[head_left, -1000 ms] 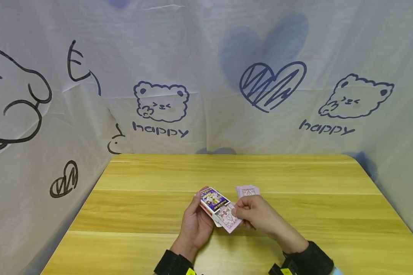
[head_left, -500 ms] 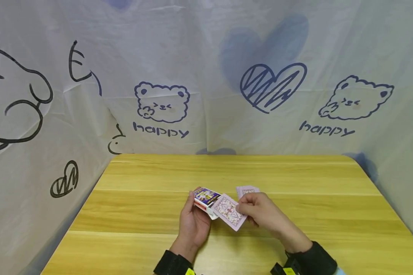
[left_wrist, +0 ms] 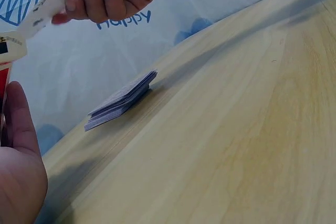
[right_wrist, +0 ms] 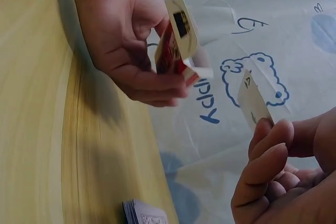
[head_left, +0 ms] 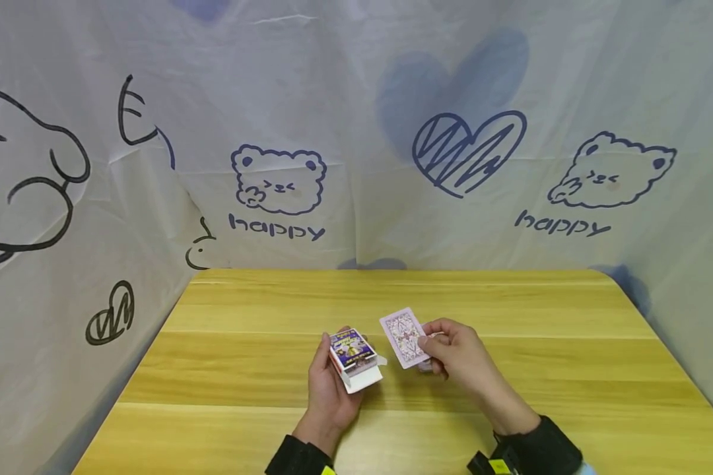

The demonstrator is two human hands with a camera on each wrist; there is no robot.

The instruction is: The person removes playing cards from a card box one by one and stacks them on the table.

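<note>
My left hand (head_left: 335, 394) grips a playing card box (head_left: 354, 356) with a purple printed front; its white end flap hangs open toward me. Pinched by thumb and fingers of my right hand (head_left: 460, 353) is a playing card (head_left: 405, 338), its patterned back facing up in the head view. A gap separates the card from the box. On the table behind the right hand lies a stack of playing cards (left_wrist: 122, 100), mostly covered by that hand in the head view. The right wrist view shows the card's face side and the red side of the box.
The wooden table (head_left: 243, 369) has a far edge against a white cloth backdrop (head_left: 368, 86) with blue drawings. Cloth also hangs along the left and right sides. Black bands (head_left: 537, 448) wrap both wrists.
The right hand has drawn the card out of the box and lifted it up and away over the stack. The left hand has turned the box so its open end faces forward.
</note>
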